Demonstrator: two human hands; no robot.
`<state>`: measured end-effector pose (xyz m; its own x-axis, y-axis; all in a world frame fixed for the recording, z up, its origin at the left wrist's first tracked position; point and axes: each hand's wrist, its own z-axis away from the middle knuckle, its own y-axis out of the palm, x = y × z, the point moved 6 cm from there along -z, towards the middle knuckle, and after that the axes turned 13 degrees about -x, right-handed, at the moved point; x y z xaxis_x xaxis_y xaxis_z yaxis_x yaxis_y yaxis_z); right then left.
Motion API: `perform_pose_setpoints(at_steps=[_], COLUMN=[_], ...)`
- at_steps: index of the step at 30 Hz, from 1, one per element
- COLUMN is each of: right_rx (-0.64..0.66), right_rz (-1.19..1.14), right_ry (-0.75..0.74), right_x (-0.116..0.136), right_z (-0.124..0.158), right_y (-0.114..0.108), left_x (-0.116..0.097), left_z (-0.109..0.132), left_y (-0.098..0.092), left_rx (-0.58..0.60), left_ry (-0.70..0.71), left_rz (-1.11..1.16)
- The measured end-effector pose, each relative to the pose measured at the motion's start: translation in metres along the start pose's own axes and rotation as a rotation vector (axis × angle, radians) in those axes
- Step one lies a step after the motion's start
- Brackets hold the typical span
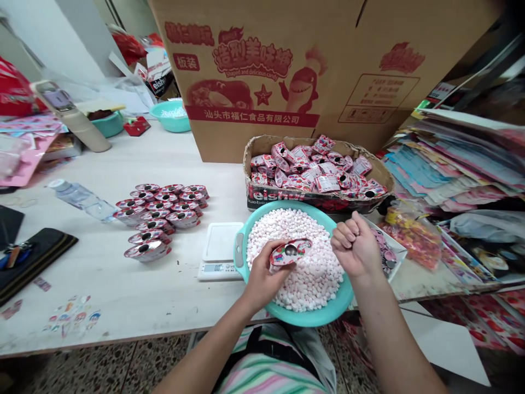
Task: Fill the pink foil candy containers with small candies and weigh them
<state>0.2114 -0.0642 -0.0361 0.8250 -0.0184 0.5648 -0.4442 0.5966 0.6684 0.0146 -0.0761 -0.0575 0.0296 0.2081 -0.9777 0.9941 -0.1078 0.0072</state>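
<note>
My left hand (262, 272) grips a red-and-silver foil candy packet (290, 253) with a round hole, holding it over a heap of small pink-white candies (301, 262). The candies fill a teal plastic basin (283, 208). My right hand (355, 245) is a closed fist above the basin's right rim, with nothing visible in it. Left of the basin stands a white digital scale (219, 251). Beyond the basin lies a cardboard tray (262, 146) heaped with filled packets. Rows of similar foil packets (158, 216) sit on the table further left.
A white table (102, 279) holds a water bottle (80, 197) and a black wallet (33, 262). A large printed carton (262, 71) stands behind the tray. Stacked printed sheets (463, 158) rise at the right, and a teal bowl (170, 115) stands at the back.
</note>
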Motion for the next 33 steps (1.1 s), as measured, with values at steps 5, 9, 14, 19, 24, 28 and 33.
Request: perform_pose_setpoints(at_steps=[5,9,14,19,24,28,33], right_rx=[-0.067,-0.093,-0.154,-0.237,-0.273,-0.293,-0.279], right_rz=[0.141,0.428,0.917,1.411,1.654,1.714,1.729], right_ry=[-0.104,-0.232,-0.407,-0.524,-0.53,-0.56,-0.622], right_x=[-0.004,-0.01,-0.016,-0.022,-0.028,-0.03,-0.031], right_z=[-0.001,0.002,0.007,0.019,0.028,0.03,0.032], right_y=[-0.022,-0.039,-0.069,-0.086,-0.089,-0.088,-0.087], left_x=[0.004,0.0,0.007,0.036,0.069,0.08,0.077], left_z=[-0.005,-0.015,-0.023,-0.028,-0.036,-0.041,-0.04], left_y=[-0.003,-0.04,-0.129,-0.172,-0.169,-0.163,-0.163], left_rx=[-0.04,-0.238,-0.608,-0.56,-0.434,-0.384,-0.308], left_ry=[-0.01,0.022,0.02,0.004,-0.042,-0.04,0.004], left_rz=[-0.031,-0.046,-0.191,-0.427,-0.397,-0.419,-0.501])
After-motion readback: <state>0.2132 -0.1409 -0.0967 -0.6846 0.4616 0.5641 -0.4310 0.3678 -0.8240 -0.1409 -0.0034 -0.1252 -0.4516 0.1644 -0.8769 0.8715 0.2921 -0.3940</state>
